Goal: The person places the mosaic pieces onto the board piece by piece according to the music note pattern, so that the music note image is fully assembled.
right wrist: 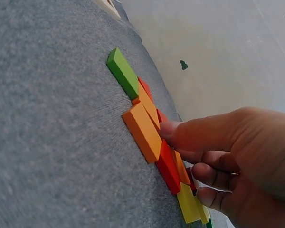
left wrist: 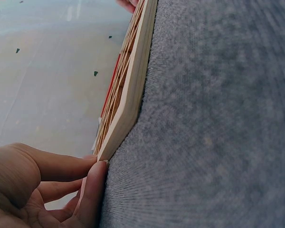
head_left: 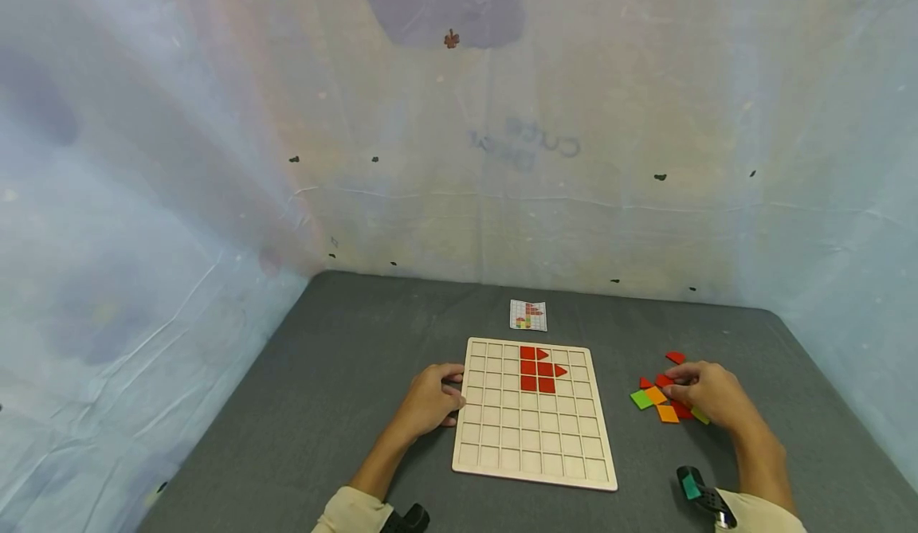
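A pale wooden grid board point(head_left: 495, 437) lies on the table, with several red tiles point(head_left: 529, 368) set in its upper cells, two of them pointed. My left hand point(head_left: 426, 397) is at the board's left side; in the left wrist view the thumb and a finger pinch its edge. To the right, my right hand point(head_left: 710, 389) reaches over a loose cluster of tiles, thumb and fingers apart. Among them are a green tile point(right wrist: 123, 73), an orange tile point(right wrist: 142, 133), a red tile point(right wrist: 168, 168) and a yellow tile point(right wrist: 188, 204). The thumb tip touches the cluster; its fingers partly hide some tiles.
A small printed card point(head_left: 527, 315) with a coloured grid pattern lies beyond the board. Grey cloth covers the table point(head_left: 344, 342). A pale patterned sheet point(head_left: 430, 222) hangs behind and at the sides. Dark straps with cameras are on both wrists.
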{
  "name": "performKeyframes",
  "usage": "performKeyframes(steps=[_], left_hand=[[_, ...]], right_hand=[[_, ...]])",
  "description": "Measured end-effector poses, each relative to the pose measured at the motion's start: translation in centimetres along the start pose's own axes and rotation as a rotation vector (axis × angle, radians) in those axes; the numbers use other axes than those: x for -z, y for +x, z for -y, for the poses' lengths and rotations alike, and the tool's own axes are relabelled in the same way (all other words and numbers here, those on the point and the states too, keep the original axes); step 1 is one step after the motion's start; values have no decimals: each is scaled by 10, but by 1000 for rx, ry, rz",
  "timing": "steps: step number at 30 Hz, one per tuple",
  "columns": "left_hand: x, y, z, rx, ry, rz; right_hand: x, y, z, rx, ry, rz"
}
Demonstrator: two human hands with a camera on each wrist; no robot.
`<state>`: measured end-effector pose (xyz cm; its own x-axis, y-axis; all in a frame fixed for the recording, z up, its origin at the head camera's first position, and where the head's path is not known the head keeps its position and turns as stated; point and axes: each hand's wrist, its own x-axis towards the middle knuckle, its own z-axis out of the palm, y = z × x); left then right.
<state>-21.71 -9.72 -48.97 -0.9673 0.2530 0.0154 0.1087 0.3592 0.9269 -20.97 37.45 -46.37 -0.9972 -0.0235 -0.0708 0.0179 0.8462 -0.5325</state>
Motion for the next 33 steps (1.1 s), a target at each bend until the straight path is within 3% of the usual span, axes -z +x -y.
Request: performKeyframes(steps=[12, 22, 33], left_hand=[[0, -1, -1, 12, -10, 3], [0, -1, 0, 12, -6, -4], [0, -1, -1, 9, -3, -3]], right_hand=[[-1, 2, 5, -16, 3, -13], [-14, 6, 27, 92, 5, -39], [-31, 14, 53, 196, 58, -11]])
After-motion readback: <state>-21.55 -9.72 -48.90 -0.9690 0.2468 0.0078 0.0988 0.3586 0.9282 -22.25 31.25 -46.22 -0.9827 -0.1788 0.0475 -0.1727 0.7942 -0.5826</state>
